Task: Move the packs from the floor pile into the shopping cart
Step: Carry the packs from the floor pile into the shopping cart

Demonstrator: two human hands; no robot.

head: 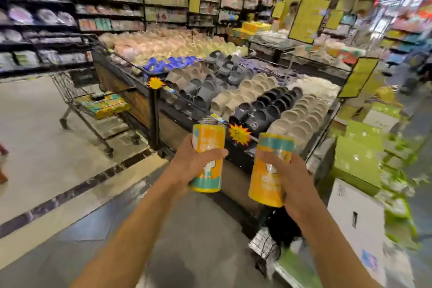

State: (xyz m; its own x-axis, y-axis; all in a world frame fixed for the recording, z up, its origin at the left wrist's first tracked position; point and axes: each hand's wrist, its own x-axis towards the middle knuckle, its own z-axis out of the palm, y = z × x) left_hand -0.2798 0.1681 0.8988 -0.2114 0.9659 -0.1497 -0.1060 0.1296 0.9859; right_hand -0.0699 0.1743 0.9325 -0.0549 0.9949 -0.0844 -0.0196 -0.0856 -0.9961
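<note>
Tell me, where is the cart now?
The cart stands at the left of the head view, on the floor beside the slipper display, with packs inside.

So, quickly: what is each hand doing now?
Left hand: holding one orange pack.
Right hand: holding another orange pack.
</note>
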